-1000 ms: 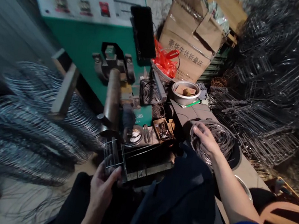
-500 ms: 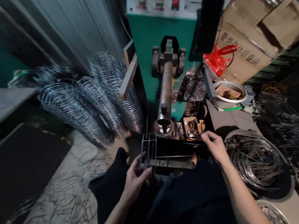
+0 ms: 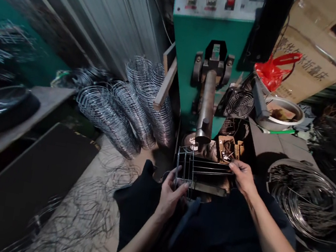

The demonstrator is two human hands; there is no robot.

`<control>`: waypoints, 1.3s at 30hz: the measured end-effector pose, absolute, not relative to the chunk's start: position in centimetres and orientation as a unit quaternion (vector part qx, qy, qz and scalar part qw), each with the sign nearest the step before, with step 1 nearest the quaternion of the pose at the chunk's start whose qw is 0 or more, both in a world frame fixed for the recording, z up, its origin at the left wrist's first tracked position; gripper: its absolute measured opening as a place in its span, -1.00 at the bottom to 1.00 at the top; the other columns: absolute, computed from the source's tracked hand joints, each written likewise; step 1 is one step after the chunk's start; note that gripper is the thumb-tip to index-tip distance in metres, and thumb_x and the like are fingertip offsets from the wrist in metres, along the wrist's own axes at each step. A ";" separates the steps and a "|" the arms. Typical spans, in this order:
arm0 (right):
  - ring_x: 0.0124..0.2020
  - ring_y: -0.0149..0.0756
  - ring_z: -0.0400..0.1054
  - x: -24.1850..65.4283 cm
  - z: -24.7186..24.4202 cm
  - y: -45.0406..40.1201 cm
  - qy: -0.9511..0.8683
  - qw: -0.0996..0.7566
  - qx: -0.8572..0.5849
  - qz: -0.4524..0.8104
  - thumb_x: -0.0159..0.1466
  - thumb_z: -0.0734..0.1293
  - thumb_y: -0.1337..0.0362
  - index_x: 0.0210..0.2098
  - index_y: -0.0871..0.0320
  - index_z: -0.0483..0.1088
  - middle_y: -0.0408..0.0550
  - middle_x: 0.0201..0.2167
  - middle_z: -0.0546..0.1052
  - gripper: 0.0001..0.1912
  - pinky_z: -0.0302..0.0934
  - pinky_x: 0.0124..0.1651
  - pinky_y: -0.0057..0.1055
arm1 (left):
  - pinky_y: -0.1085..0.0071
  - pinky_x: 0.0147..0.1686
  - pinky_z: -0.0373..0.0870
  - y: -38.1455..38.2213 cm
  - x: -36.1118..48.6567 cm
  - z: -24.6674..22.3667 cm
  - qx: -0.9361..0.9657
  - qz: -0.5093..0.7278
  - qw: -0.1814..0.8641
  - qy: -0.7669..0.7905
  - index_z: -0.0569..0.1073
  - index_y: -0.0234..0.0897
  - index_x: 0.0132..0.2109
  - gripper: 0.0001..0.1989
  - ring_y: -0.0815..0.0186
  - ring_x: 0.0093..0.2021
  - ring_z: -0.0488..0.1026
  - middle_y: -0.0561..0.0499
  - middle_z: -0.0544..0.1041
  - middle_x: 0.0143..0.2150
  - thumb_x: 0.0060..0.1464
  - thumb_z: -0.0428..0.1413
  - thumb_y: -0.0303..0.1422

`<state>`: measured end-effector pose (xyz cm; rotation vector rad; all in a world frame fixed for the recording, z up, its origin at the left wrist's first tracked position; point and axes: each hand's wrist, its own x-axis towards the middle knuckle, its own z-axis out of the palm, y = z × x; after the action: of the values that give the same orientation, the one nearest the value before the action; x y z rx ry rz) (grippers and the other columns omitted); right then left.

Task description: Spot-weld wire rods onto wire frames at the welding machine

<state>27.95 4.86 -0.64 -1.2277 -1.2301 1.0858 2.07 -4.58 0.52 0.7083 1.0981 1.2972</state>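
Holding wire rack [image 3: 184, 166], lower centre of frame, below metal post [image 3: 207, 102]: left hand [image 3: 169, 195] pinches near edge, thumb against fingers. Right hand [image 3: 244, 178]: fingertips together at long wires' [image 3: 211, 173] right end, grip unclear. Best: level wires, light pinch.

It's dim in here, the far right sinking into murk. Light seems to fall from above, though I can't make out its source. Glints run along the wire-ring stacks [image 3: 108, 119] left of centre and the coiled wire [image 3: 305, 197] at right. The dark clothing [image 3: 217, 238] low in the middle swallows detail. The wire frame [image 3: 185, 164] near centre is fairly crisp; corrugated sheeting [image 3: 121, 14] at upper left looks stretched and soft.
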 end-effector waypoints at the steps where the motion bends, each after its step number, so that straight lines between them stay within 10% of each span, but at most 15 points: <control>1: -0.52 -0.41 -0.12 28.1 -0.7 5.1 -0.512 0.518 -0.511 0.456 0.09 0.46 -0.10 -0.68 0.13 0.02 -0.25 -0.63 0.02 -0.36 -0.15 -0.41 -0.40 | 0.55 -0.69 0.31 -4.5 2.2 0.5 0.306 0.563 0.605 0.473 0.21 -0.27 0.28 -0.22 0.48 -0.68 0.30 0.25 0.33 -0.54 -0.03 0.34 -0.23; 39: -0.54 -0.42 -0.05 29.7 -1.3 9.0 -0.456 0.521 -0.509 0.511 -0.02 0.53 -0.13 -0.63 0.14 0.16 -0.23 -0.63 0.11 -0.40 -0.11 -0.49 -0.46 | 0.52 -0.70 0.36 -1.1 3.5 0.8 0.309 0.586 0.609 0.436 0.13 -0.35 0.35 -0.11 0.50 -0.67 0.22 0.25 0.32 -0.56 -0.03 0.34 -0.21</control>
<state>29.65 8.98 -1.26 -1.2206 -1.0936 1.2239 3.55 -1.14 0.80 0.7142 1.0073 1.3543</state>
